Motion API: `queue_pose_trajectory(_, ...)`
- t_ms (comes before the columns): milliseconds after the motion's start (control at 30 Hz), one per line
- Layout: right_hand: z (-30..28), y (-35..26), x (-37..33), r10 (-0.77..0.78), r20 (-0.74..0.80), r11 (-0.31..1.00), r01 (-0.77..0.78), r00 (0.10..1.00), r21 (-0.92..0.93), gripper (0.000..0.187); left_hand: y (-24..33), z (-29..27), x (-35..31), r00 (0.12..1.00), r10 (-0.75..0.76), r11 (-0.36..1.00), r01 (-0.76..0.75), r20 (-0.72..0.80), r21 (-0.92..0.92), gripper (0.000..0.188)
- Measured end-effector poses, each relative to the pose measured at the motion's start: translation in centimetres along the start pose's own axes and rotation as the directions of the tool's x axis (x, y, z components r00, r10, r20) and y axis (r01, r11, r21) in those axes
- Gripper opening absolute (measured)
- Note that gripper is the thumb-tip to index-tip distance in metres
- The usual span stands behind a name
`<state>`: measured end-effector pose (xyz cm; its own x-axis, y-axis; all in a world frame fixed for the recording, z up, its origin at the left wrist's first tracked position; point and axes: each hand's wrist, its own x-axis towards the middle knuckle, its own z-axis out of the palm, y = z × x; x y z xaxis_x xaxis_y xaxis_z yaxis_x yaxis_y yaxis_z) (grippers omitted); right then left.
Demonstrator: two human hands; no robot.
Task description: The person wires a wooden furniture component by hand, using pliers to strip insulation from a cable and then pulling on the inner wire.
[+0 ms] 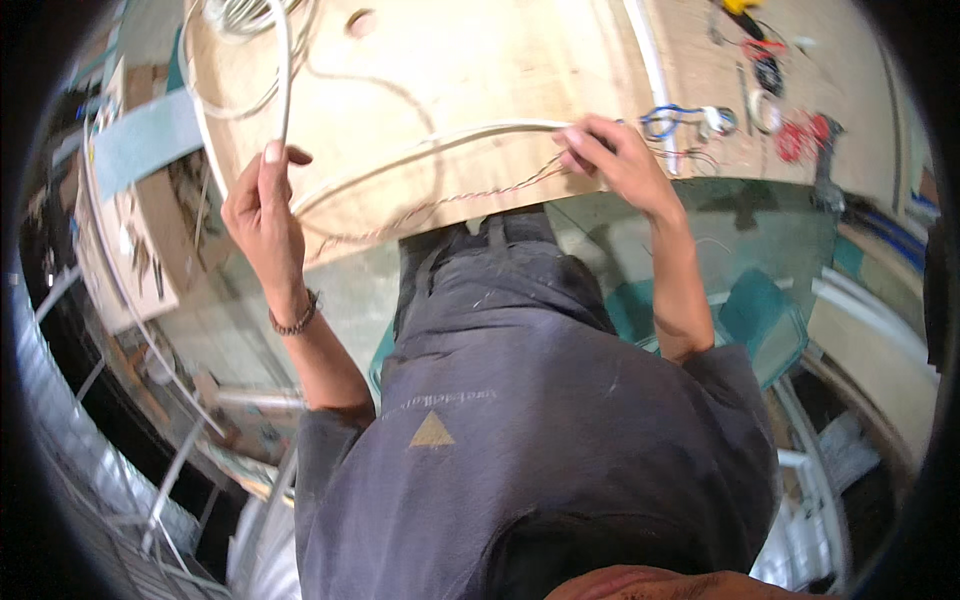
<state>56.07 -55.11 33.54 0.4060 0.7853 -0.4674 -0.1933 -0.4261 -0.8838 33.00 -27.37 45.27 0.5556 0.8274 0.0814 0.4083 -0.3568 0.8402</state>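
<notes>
A thick white cable (430,143) bows across the plywood between my two hands. My left hand (265,205) is closed round it at the left, where another stretch of the cable rises toward a white coil (240,15) at the far left. My right hand (622,165) pinches the other end of this span near the board's front edge. Beneath the cable, a twisted pair of thin reddish and pale wires (480,194) runs along the edge up to my right fingers. Whether those fingers grip the wires too is hidden.
The plywood board (530,60) has a round hole at its far side. To the right lie blue wires (660,122), a roll of tape (765,110), red wire (800,138) and a dark-handled tool (828,165). Green chairs (760,315) stand below the table's right side.
</notes>
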Motion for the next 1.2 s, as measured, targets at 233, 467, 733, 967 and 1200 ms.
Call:
queue_pose_trajectory(233, 8.3, 4.2, -1.7, 0.139, 0.36, 0.978, -0.07, 0.923, -0.198, 0.029, 0.1, -5.3, -3.0, 1.0, 0.009, 0.995, -0.011, 0.02, 0.104, 0.039)
queue_pose_trajectory(467, 15.3, 3.7, -0.6, 0.091, 0.532, 0.914, 0.141, 0.842, -0.38, 0.033, -3.3, -6.3, -8.0, 0.999, -0.022, 0.999, 0.02, 0.042, 0.036, 0.036)
queue_pose_trajectory(733, 21.1, 9.8, -2.3, 0.156, 0.381, 0.824, 0.093, 0.911, -0.559, 0.037, -7.7, -2.5, -16.0, 0.999, -0.026, 0.971, 0.014, 0.047, 0.238, 0.035)
queue_pose_trajectory(967, 26.8, 20.4, -3.2, 0.187, 0.177, 0.642, 0.016, 0.966, -0.766, 0.037, -13.5, -6.5, -19.2, 0.983, 0.173, 0.971, -0.159, -0.066, 0.177, 0.038)
queue_pose_trajectory(1200, 33.1, 32.2, 2.9, 0.275, 0.326, 0.523, 0.143, 0.905, -0.84, 0.038, -17.4, -16.0, -16.9, 0.929, 0.357, 0.931, -0.344, -0.102, 0.123, 0.031)
